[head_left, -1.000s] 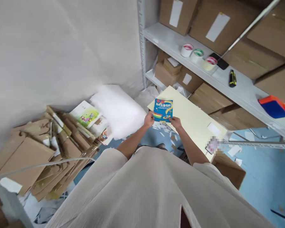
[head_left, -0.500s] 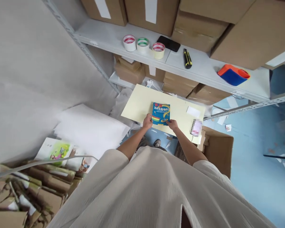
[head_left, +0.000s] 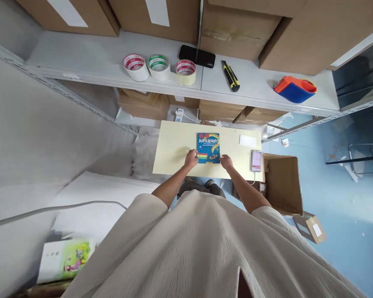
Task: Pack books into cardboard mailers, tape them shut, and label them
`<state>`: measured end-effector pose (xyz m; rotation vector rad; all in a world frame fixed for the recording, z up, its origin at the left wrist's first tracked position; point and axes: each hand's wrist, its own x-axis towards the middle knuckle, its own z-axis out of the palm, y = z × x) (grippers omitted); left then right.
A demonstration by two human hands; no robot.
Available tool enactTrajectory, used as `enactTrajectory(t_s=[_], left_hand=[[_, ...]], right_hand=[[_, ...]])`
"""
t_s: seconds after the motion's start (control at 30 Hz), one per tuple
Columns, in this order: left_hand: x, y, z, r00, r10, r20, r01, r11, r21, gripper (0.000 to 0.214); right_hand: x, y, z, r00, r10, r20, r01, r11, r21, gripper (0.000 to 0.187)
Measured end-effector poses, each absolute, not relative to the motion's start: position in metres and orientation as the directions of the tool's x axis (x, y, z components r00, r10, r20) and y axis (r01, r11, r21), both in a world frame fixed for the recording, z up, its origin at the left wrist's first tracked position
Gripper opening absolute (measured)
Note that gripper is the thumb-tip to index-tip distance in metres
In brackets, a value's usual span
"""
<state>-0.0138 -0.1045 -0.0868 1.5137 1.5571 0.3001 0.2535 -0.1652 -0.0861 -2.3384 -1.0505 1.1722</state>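
Observation:
A blue picture book (head_left: 208, 148) with red and white Chinese lettering and a yellow banana drawing faces up over the pale yellow tabletop (head_left: 174, 142). My left hand (head_left: 191, 159) grips its left edge near the lower corner, fingers curled. At the lower right edge my right hand (head_left: 226, 161) has its thumb and fingers closed on the book. Whether the book rests on the tabletop or is just above it, I cannot tell. Right of the book are a white paper slip (head_left: 248, 140) and a phone with a blurred screen (head_left: 255, 161), a cable running from it.
The shelf (head_left: 112, 51) ahead carries several tape rolls (head_left: 159, 68), a black phone (head_left: 197, 56), a box cutter (head_left: 230, 76) and an orange-blue tape dispenser (head_left: 295, 89), with cardboard boxes behind. An open carton (head_left: 282, 182) stands right of the table; a white sheet stack (head_left: 93, 188) lies left.
My view has turned, so the table now looks squarer to me. The book has come level with the tabletop's edges, and my right thumb has slid off its cover to the edge.

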Motion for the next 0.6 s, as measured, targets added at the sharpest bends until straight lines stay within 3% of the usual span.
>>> enactTrajectory(t_s=[0.1, 0.23, 0.6], left_hand=[[-0.011, -0.094, -0.087, 0.259, 0.873, -0.414, 0.664, 0.150, 0.732, 0.048], [0.000, -0.088, -0.087, 0.334, 0.841, -0.425, 0.683, 0.094, 0.724, 0.052], [0.014, -0.088, -0.095, 0.294, 0.798, -0.526, 0.762, 0.137, 0.633, 0.071]], right_hand=[[0.248, -0.162, -0.087, 0.474, 0.656, -0.587, 0.415, -0.755, -0.508, 0.049], [0.243, -0.147, -0.091, 0.474, 0.646, -0.599, 0.332, -0.761, -0.558, 0.052], [0.250, -0.129, -0.106, 0.423, 0.653, -0.628, 0.336, -0.757, -0.561, 0.060]])
